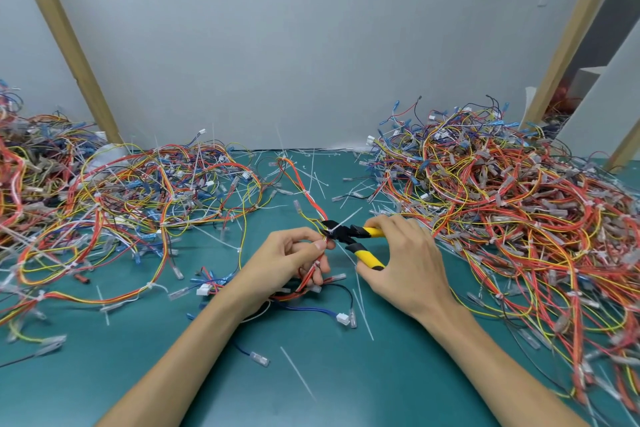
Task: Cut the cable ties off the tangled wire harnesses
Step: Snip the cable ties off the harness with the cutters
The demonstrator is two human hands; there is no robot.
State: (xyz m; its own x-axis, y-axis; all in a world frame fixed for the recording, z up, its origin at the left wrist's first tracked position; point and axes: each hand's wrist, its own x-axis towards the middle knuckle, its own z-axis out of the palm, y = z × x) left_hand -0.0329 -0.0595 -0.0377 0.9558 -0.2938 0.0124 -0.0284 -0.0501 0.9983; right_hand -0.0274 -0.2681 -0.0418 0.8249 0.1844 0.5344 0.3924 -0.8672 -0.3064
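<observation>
Two big wire piles (502,198) crowd the table's (138,357) L & R edges w/ loose cut ties (298,373) scattered btwn. My left hand (287,263) pinches one harness (313,210) mid-table, fingers closed round its red/yellow wires. My right hand (403,263) grips the yellow-handled cutters (349,236), black tip at a white cable tie (341,222) on that bundle, just beside my L thumb.

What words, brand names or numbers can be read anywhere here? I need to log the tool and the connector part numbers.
None can be read.
Cutters in the right hand: yellow-and-black handles, no legible brand.
White connectors on the wire harness in the left hand: any marking too small.
Green mat and grey wall: no print.
</observation>
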